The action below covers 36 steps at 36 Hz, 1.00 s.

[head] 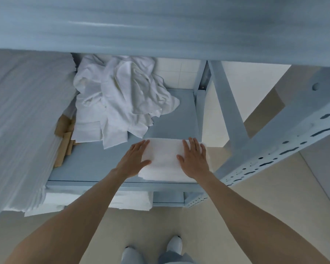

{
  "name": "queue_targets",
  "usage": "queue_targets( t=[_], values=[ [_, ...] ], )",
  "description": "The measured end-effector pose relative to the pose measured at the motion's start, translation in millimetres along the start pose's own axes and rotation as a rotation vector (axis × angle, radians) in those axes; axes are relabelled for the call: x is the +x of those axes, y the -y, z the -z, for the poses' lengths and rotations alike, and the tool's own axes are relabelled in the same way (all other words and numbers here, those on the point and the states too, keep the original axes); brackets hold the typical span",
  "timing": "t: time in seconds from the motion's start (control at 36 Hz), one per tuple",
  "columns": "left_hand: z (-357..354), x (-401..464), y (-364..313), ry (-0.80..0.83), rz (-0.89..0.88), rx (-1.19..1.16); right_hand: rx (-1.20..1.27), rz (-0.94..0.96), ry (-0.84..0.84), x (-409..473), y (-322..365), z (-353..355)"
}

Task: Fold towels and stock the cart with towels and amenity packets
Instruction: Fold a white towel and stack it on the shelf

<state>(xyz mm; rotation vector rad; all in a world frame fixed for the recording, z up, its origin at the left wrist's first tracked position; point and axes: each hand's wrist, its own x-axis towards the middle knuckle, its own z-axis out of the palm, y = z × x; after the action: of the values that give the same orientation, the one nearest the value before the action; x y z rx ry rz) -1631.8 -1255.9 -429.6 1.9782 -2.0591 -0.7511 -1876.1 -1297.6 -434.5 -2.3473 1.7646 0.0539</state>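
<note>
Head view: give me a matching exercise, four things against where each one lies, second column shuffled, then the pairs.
Things:
1. folded towel
2. crumpled towels
3. brown paper pieces
4. left hand

Places:
A. heaped at the back of the shelf
B. flat on the folded towel's left edge
C. at the shelf's front right, under both hands
D. along the shelf's left side

Pairs: 1-C, 2-A, 3-D, 4-B

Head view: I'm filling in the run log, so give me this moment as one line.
step: folding | left hand: flat on towel | right hand: flat on towel | towel: folded, on shelf | pile: unfolded, behind
</note>
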Motion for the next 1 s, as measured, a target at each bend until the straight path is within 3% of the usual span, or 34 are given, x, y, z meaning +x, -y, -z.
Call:
queue_targets(
  t=[0.17,0.25,0.33,0.58,1.0],
  values=[
    [46.4,-22.5,20.4,-0.208,0.447,-0.736,0.239,-0.021,-0.061,18.1,67.1,24.7],
    [76.5,-38.7,37.8,-0.294,0.511,-1.134,0.43,-0.003,0.009,21.8,111.8,29.5],
    [104.9,-57.2,54.3,-0.39,0.49,-1.356,0.655,0.006,0.109,22.4,156.1,31.9],
    [134.9,-90.2,103.9,-0.339,0.396,-1.436,0.845,0.003,0.197,27.4,237.7,25.9],
    [159.9,-60.0,127.9,-0.434,0.42,-1.48,0.763,-0.018,0.16,114.3,241.8,45.5]
  ],
)
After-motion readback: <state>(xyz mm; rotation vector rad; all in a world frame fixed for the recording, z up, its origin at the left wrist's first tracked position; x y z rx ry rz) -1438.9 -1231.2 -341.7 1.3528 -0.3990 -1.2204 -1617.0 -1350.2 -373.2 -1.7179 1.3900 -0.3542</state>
